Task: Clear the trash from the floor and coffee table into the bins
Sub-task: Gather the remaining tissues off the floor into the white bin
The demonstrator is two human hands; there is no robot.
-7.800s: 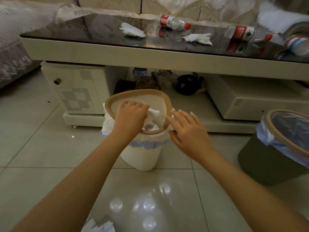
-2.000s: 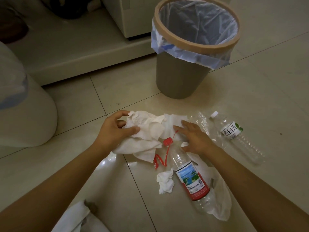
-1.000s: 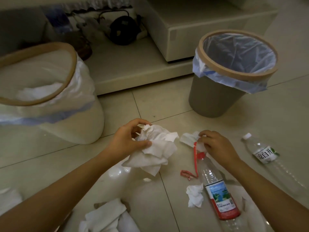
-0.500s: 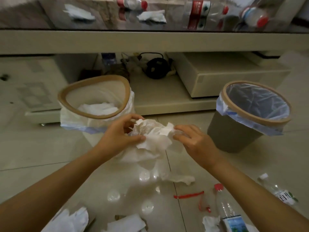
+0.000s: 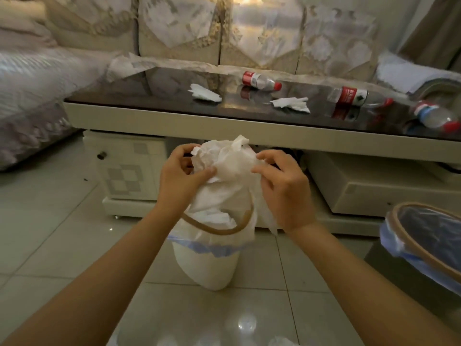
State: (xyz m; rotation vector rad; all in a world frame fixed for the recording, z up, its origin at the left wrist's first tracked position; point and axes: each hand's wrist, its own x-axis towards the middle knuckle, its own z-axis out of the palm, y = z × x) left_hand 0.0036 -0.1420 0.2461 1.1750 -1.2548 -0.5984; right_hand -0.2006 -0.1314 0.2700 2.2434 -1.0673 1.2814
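Both hands hold a bundle of crumpled white tissues (image 5: 225,161) just above the white bin (image 5: 207,263). My left hand (image 5: 180,179) grips its left side between thumb and fingers, and my right hand (image 5: 284,188) pinches its right side. Tissue hangs down into the bin's brown-rimmed mouth, which holds more white paper. The grey bin (image 5: 421,248) with a clear liner stands at the right. On the dark glass coffee table (image 5: 154,96) lie two tissues (image 5: 204,92) (image 5: 291,103) and three plastic bottles (image 5: 260,81) (image 5: 356,96) (image 5: 436,117).
A sofa (image 5: 249,33) with lace covers runs behind the table. A drawer unit (image 5: 124,166) and a low box (image 5: 369,186) sit under the table. A scrap of white paper (image 5: 282,342) lies on the glossy tiled floor at the bottom edge.
Both hands have lifted the tissue bundle from the floor to just over the white bin. The view has risen, so the floor bottles and red strip have left the frame.
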